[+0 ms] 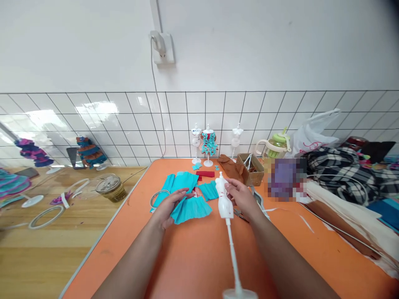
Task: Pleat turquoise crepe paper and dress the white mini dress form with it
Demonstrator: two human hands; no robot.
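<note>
My left hand (170, 206) is closed on a pleated turquoise paper skirt (191, 210), which fans out to the right of the fingers. My right hand (240, 195) grips the upper side of a small white mannequin (224, 199) on a thin stand, its round base near the bottom edge. More turquoise paper (183, 181) lies behind my left hand, beside a tape roll (155, 199). A smaller turquoise piece (209, 190) rests between the hands, with folded red paper (205, 174) behind it. Scissors (240, 215) lie partly under my right hand.
Three small mannequins stand by the wall, the middle one (208, 143) dressed in turquoise and red. At right are a cardboard box (256, 176), a green-lidded bottle (277, 145) and piled fabric (336, 166). A lidded cup (111, 188) stands left.
</note>
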